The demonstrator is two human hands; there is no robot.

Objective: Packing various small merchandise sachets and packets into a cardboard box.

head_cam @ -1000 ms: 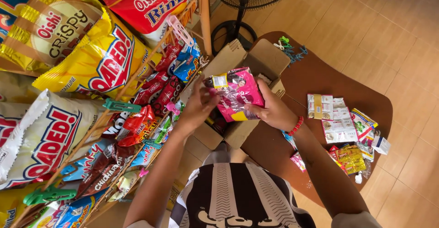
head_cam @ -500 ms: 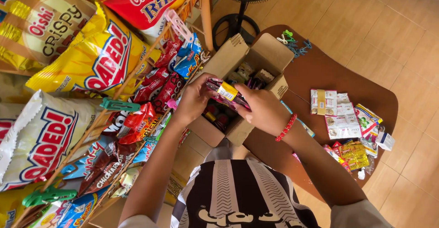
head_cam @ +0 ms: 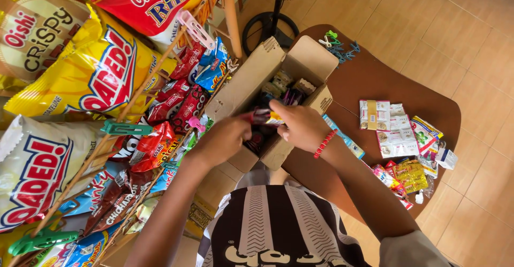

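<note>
Pink-and-yellow sachet strip point(head_cam: 266, 117) in my fingers, plain tan cardboard box point(head_cam: 251, 79), red bead bracelet point(head_cam: 325, 143) on my right wrist. Bench point(head_cam: 375, 79) dark brown, floor point(head_cam: 455, 26) orange-tan tile, my shirt point(head_cam: 278, 229) black with white zigzag stripes. Rack: yellow-and-red chip bags point(head_cam: 91, 79), green clips point(head_cam: 126, 129), one pink clip point(head_cam: 195, 28).

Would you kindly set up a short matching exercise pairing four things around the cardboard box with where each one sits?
Things:
1. cardboard box
2. plastic clips
3. red bead bracelet
4. standing fan

Places:
A. on the right wrist
B. on the tiled floor beyond the table
C. on the table's far edge, behind the box
D. under both hands, flaps open

Pairs: 1-D, 2-C, 3-A, 4-B
</note>
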